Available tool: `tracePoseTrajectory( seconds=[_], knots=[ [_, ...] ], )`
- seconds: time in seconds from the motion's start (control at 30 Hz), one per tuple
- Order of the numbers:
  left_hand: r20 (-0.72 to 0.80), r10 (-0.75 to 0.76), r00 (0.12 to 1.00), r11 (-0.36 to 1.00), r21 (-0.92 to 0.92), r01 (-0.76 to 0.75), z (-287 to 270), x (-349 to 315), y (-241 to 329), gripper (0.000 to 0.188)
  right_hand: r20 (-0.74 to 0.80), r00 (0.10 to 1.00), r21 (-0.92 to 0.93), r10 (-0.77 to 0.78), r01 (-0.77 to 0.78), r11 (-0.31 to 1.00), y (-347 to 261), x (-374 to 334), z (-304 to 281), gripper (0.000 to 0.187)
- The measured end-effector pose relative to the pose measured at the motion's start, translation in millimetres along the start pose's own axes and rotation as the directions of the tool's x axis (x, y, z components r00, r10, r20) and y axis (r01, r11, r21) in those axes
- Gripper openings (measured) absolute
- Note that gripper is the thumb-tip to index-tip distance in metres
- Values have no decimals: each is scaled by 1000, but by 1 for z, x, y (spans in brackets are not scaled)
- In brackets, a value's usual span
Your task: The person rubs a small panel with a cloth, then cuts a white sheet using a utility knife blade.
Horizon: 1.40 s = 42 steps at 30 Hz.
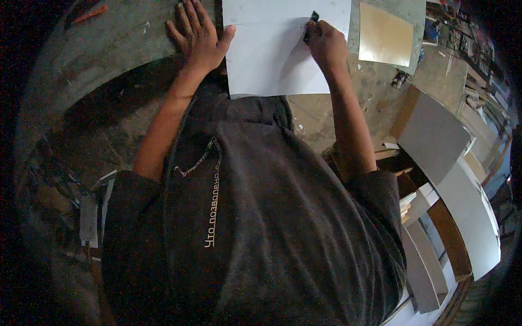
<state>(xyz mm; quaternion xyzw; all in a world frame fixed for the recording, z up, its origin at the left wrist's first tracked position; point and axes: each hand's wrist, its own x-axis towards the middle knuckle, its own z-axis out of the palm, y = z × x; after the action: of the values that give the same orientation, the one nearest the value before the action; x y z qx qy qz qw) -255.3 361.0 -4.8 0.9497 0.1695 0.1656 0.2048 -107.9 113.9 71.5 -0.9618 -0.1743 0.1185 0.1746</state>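
white sheet (266,65): one, large, flat; lying on the worktop (125,43), near edge reaching out toward the wearer, far edge cut off by the top of the view.

black item (311,32): one, small, slim; upper end poking out past the fingers; kind too covered to tell; over the right half of the sheet.

right hand (328,46): closed around the black item, set above the sheet, casting a soft shadow to its left.

left hand (198,41): spread wide, palm down, holding nothing visible; left of the sheet, thumb tip overlapping its left edge.

tan panel (386,35): one, rectangular, glossy; lying right of the sheet, apart from it.

red item (91,14): one, thin; far upper left; too blurred to identify.

dark shirt (272,217): worn, short-sleeved, pale lettering on front.

pale boards (435,130): several, flat; stacked at angles, lower right, beyond the right forearm.
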Motion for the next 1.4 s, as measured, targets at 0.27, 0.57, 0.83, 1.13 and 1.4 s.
tracePoseTrajectory(
  seconds=[0.27, 0.57, 0.83, 1.13, 1.4],
  knots=[
    [231, -209, 950, 681, 731, -28, -29, 14, 39, 75, 61, 997, -66, 46, -42, 997, -6, 5, -1, 36],
    [396, 472, 787, 880, -158, -448, -13, 6, 42, 81, 110, 979, 31, 169, -173, 984, -13, -72, 4, 34],
    [476, 557, 681, 792, -56, -608, 1, 19, 102, 78, -107, 918, 173, 382, -361, 916, 7, -67, -8, 44],
    [409, 540, 736, 820, -57, -569, -3, 23, 102, 75, -275, 904, -31, 327, -348, 937, 34, -28, -10, 42],
    [409, 549, 729, 815, -65, -576, -9, 23, 101, 72, -97, 978, 28, 185, -184, 983, 71, -11, -32, 46]
  ],
)
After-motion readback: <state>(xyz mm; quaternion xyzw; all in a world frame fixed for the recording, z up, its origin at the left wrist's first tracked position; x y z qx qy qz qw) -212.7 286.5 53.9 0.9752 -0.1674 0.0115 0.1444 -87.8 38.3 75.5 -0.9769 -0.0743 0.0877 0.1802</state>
